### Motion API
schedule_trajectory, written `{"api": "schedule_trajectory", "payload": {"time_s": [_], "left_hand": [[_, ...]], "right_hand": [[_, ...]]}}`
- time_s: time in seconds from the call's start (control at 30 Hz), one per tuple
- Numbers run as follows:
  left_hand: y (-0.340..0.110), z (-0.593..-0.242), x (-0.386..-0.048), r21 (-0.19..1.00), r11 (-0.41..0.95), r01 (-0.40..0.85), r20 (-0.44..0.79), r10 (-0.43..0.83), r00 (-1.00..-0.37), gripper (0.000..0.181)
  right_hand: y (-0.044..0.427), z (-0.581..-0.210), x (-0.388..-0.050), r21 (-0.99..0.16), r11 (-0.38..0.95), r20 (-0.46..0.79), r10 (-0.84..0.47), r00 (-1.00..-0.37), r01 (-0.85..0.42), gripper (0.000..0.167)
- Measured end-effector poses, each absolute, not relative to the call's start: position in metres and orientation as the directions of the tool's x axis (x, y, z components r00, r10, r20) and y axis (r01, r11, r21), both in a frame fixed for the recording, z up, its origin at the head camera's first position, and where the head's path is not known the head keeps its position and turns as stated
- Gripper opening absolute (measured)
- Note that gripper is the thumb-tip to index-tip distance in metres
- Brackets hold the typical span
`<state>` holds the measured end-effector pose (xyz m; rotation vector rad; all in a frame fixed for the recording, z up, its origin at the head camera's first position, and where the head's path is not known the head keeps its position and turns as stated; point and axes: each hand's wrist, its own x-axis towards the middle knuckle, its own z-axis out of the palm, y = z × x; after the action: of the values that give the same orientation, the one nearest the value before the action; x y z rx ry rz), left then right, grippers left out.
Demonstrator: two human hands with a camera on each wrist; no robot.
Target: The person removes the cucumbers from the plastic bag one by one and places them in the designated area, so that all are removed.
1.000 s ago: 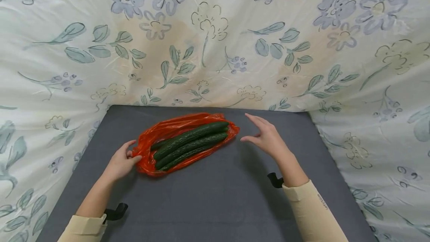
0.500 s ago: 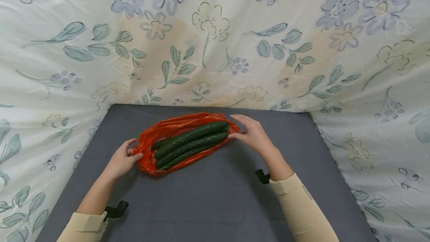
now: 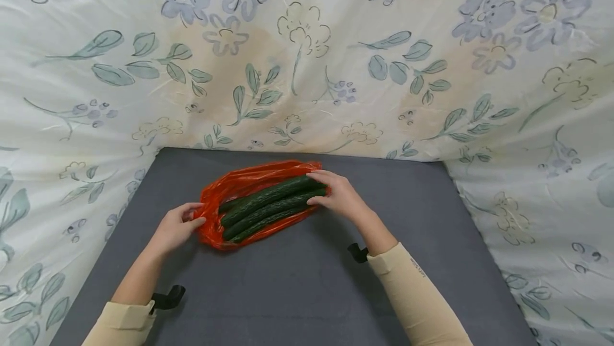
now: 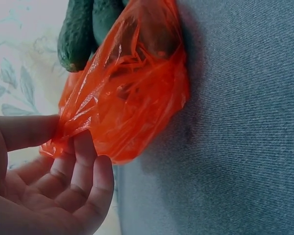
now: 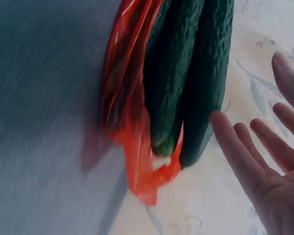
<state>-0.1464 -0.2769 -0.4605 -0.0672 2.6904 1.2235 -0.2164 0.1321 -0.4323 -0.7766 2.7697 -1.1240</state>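
Left hand [image 3: 174, 231] pinches its end of the red bag [image 3: 240, 179], probably as anchor; right hand [image 3: 342, 195] is spread, grasping nothing, by the bagged cucumbers [image 3: 271, 208] lying between both hands on the counter [image 3: 278, 287].

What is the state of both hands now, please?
Left hand: pinching the thin red plastic bag.
Right hand: open, near the long dark-green bumpy cucumbers.

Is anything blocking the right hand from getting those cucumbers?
Nothing visible blocks it. The right hand is at one end of the cucumbers, and their tops show through the opening of the red bag, which lies around them.
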Motion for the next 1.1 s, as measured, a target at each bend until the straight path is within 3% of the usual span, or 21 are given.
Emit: {"api": "schedule_trajectory", "payload": {"time_s": [0.23,0.53,0.87,1.1], "left_hand": [[-0.274,-0.461,-0.146,0.757,0.640,-0.131,-0.192,0.026,-0.981,0.046],[-0.274,-0.464,-0.144,0.740,0.656,-0.147,-0.210,0.017,-0.978,0.046],[-0.271,-0.465,-0.144,0.744,0.650,-0.155,-0.219,0.018,-0.976,0.046],[-0.274,-0.461,-0.145,0.741,0.650,-0.166,-0.232,0.016,-0.973,0.046]], "right_hand": [[0.113,-0.438,-0.227,-0.756,0.496,0.111,-0.546,-0.830,-0.427,0.068],[0.094,-0.454,-0.241,-0.787,0.494,0.093,-0.498,-0.862,-0.370,0.069],[0.075,-0.458,-0.249,-0.725,0.573,0.001,-0.553,-0.833,-0.382,0.066],[0.055,-0.464,-0.252,-0.583,0.740,-0.076,-0.460,-0.885,-0.335,0.065]]}}
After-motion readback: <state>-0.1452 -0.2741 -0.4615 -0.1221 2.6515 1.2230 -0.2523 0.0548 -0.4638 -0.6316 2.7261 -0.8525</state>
